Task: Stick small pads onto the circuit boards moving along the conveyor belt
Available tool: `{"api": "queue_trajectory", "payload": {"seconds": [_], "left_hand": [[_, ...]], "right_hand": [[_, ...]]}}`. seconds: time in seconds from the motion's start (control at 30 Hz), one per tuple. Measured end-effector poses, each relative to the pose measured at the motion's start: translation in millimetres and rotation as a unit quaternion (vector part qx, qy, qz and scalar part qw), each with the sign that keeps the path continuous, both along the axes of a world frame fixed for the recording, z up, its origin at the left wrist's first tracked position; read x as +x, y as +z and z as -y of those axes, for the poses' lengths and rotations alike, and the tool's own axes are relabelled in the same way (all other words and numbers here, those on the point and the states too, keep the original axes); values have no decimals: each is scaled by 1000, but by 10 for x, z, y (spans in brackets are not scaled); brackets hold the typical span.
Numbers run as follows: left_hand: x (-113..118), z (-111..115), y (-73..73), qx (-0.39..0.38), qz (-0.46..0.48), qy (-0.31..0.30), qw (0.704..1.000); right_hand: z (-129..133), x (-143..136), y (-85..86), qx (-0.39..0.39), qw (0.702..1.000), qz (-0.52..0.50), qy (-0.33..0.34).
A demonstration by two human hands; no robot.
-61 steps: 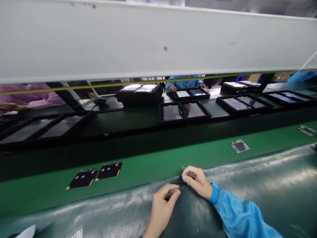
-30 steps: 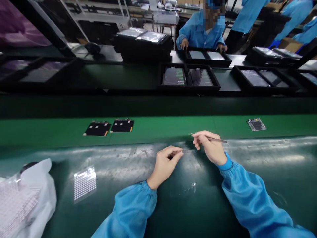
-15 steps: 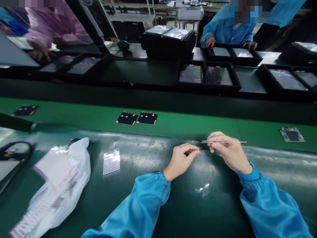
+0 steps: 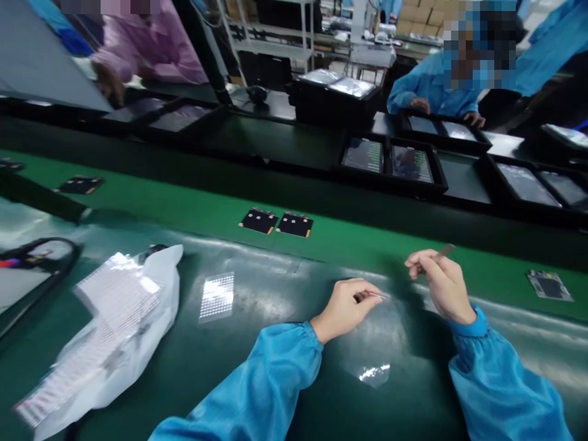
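Observation:
My left hand (image 4: 348, 307) is closed in a pinch over the dark green mat (image 4: 285, 380). A tiny pale sliver shows at its fingertips, too small to name. My right hand (image 4: 441, 283), to the right and slightly higher, grips metal tweezers (image 4: 447, 250); their blunt end sticks up past the fingers and their tips are hidden. A piece of clear film (image 4: 375, 373) lies on the mat below my left hand. Farther left lies a sheet of small shiny stickers (image 4: 217, 296).
Black-faced circuit boards (image 4: 294, 225) lie on the green strip (image 4: 184, 211), with another board (image 4: 550, 286) at right. A white plastic bag (image 4: 168, 288) with sticker sheets lies left. Beyond are black trays (image 4: 438, 174) and two co-workers (image 4: 425, 79).
The view has shifted and tilted. My right hand has turned, so the tweezers no longer lie level toward the left, and it is farther from my left hand, which stays pinched.

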State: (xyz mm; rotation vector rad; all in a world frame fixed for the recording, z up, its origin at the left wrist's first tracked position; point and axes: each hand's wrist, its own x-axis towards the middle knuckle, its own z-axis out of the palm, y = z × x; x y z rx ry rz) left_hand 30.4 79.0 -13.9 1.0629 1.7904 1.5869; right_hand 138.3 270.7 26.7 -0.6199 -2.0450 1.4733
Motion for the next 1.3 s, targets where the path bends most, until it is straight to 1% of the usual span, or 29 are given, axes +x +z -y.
{"api": "queue_trajectory", "payload": {"seconds": [0.03,0.1,0.13,0.2,0.23,0.3,0.37,0.43,0.5,0.57,0.67,0.73,0.8,0.83,0.87,0.93,1.03,1.07,1.13,1.2,1.23,1.3], "left_hand": [[4,-4,-7,2,6,-2,1000],[9,-10,-25,8,15,-4,1000],[11,-13,-36,10,18,-4,1000],[12,-19,-60,14,25,-4,1000],[11,-23,-72,15,29,-5,999],[6,-31,-85,19,38,-9,999],[-3,-37,-85,22,42,-13,999],[-12,-37,-75,21,40,-12,999],[-18,-34,-70,20,33,-6,999],[-17,-34,-79,21,24,-2,999],[2,-46,-116,23,25,-8,999],[20,-58,-140,23,31,-11,999],[35,-69,-152,24,36,-9,999],[41,-72,-153,25,37,-7,999],[45,-72,-152,25,36,-5,999],[48,-67,-147,25,33,-4,999],[38,-50,-142,27,24,-8,999],[30,-44,-142,26,17,-11,999],[10,-37,-144,20,-1,-15,1000],[-11,-33,-144,14,-19,-14,1000],[-19,-33,-142,12,-24,-13,1000],[-29,-32,-134,12,-25,-15,1000]], "right_hand": [[-49,-163,15,58,998,37,13],[-70,-599,66,178,977,92,71],[-35,-848,93,232,961,111,97],[111,-1343,116,321,920,155,160],[210,-1564,105,355,897,185,185],[421,-1910,38,401,859,241,210],[588,-2111,-57,426,833,279,217],[660,-2171,-121,436,823,290,219],[616,-2099,-100,439,822,291,218],[463,-1904,26,440,824,290,210],[107,-1495,346,449,833,267,184],[-121,-1286,542,464,830,256,173],[-243,-1232,636,480,815,273,179],[-243,-1273,634,483,807,281,188],[-198,-1359,603,482,803,287,199],[10,-1636,477,467,806,286,224],[502,-2153,247,448,816,276,241],[674,-2304,180,451,813,277,242],[976,-2528,76,472,794,290,251],[1171,-2634,18,493,772,305,261],[1218,-2647,8,500,764,309,264],[1208,-2605,32,505,761,311,264]]}}
